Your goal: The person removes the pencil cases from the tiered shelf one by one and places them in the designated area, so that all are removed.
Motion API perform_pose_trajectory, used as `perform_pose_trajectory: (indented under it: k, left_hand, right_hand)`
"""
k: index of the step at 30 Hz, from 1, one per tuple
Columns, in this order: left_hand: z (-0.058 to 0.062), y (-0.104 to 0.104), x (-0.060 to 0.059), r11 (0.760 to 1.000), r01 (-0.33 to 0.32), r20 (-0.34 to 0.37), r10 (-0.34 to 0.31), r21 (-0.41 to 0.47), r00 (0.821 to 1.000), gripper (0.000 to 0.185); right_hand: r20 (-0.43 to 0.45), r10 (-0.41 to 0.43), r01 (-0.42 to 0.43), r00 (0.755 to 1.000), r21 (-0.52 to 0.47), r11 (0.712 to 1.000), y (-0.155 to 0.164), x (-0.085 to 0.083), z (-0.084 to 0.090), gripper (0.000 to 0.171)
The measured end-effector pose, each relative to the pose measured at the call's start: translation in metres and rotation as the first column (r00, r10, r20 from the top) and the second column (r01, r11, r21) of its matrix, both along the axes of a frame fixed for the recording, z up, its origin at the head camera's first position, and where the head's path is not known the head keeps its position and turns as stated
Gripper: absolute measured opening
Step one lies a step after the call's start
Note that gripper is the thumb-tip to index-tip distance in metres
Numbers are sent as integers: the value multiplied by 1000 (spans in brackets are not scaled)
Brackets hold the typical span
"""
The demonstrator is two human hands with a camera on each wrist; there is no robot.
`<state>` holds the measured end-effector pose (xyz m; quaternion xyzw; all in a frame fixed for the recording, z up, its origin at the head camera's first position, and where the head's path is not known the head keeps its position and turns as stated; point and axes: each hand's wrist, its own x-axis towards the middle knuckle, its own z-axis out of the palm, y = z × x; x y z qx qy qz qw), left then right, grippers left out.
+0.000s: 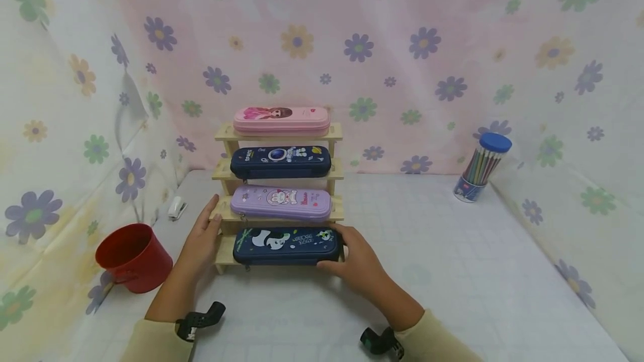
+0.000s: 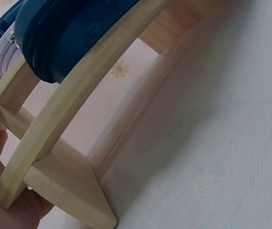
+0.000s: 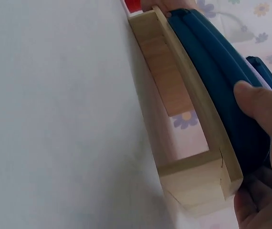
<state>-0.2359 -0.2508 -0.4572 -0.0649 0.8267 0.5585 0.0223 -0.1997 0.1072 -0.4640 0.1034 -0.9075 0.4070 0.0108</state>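
Head view: left hand (image 1: pixel 201 239) fingers straight against wooden rack (image 1: pixel 226 253); right wrist view: thumb, fingers pinching navy case (image 3: pixel 222 81).

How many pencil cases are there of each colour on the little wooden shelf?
Pink pencil case: 1
Purple pencil case: 1
Dark blue pencil cases: 2, the space one and the bottom one, which the right hand grips
Total: 4
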Motion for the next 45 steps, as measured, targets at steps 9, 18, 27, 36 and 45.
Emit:
perform_pose_trajectory:
  k: [9,18,27,36,45]
  left_hand:
    - [-1,0,-1,1000,8,-8,-8,17,1000,60]
    - [-1,0,-2,999,12,-22,-12,42,1000,57]
    - [1,1,-1,998,0,-3,1,56,1000,58]
    - [1,3,1,997,7,-15,-6,80,1000,57]
    - [1,3,2,997,25,-22,-23,77,999,58]
  right_hand:
    - [25,73,-70,997,-105,992,15,-3,-2,88]
    - [77,77,-64,994,-157,986,25,-5,0,88]
    - [137,64,-39,989,-178,983,41,-1,-1,85]
    - [126,56,-31,990,-194,981,62,0,-4,84]
    - [117,79,-50,990,-231,972,85,1,-7,84]
